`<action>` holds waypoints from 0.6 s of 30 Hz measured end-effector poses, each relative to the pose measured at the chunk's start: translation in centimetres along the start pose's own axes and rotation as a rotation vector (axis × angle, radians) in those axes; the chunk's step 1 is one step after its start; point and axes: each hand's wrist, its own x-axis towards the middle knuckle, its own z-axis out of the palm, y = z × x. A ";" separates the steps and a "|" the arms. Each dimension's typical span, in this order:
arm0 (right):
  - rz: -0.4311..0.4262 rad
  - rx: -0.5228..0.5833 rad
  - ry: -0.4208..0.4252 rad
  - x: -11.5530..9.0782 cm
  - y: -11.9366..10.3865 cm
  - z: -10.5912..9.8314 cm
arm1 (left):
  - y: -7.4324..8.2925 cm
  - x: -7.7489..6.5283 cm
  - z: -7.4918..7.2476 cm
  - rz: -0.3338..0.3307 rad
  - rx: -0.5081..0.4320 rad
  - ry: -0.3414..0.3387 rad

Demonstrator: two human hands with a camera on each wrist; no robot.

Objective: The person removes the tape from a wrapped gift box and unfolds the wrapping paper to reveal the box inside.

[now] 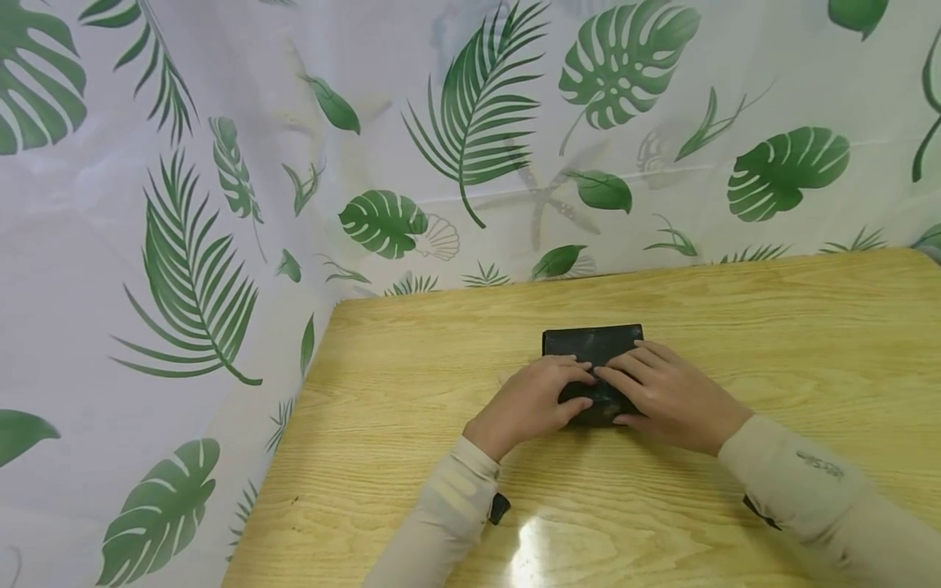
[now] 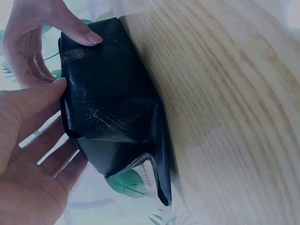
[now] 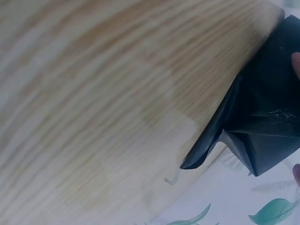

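Note:
A black package [image 1: 592, 339], a box-like block in shiny black wrapping, lies on the wooden table between both hands. At its near left edge the left hand [image 1: 531, 402] holds it, the thumb in front and the fingers over the top. The right hand [image 1: 671, 394] grips the right part, its thumb [image 2: 93, 38] against the near face and its fingers bent over the top. In the left wrist view the package [image 2: 110, 89] has creases and a strip of clear tape. One end of the wrapping sticks out as a loose flap [image 3: 199, 157]. Only fingertips of the right hand enter the right wrist view.
The wooden table [image 1: 412, 367] reaches back to a white curtain [image 1: 294, 49] printed with green leaves, which also hangs along the left side. Pale sleeves [image 1: 456, 490] cover both forearms, and a dark strap end [image 1: 499, 508] hangs by the left wrist.

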 end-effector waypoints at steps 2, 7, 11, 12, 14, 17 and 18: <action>-0.004 0.001 0.011 0.0 0.0 0.0 | 0.0 0.0 0.0 0.003 -0.002 -0.003; -0.008 0.029 0.065 0.0 0.2 0.1 | 0.0 0.0 0.0 0.001 -0.010 -0.004; -0.025 0.033 0.082 0.1 0.2 0.2 | -0.1 0.0 0.0 -0.001 -0.007 -0.007; -0.032 0.036 0.079 0.1 0.2 0.2 | -0.1 0.1 0.0 0.000 -0.006 -0.008; -0.045 0.037 0.070 0.0 0.2 0.2 | -0.2 0.1 0.0 0.005 -0.009 -0.008; -0.065 0.033 0.068 0.0 0.2 0.2 | -0.2 0.2 0.0 0.014 -0.017 -0.006; -0.073 0.026 0.071 0.1 0.1 0.3 | -0.2 0.2 -0.1 0.015 -0.020 -0.005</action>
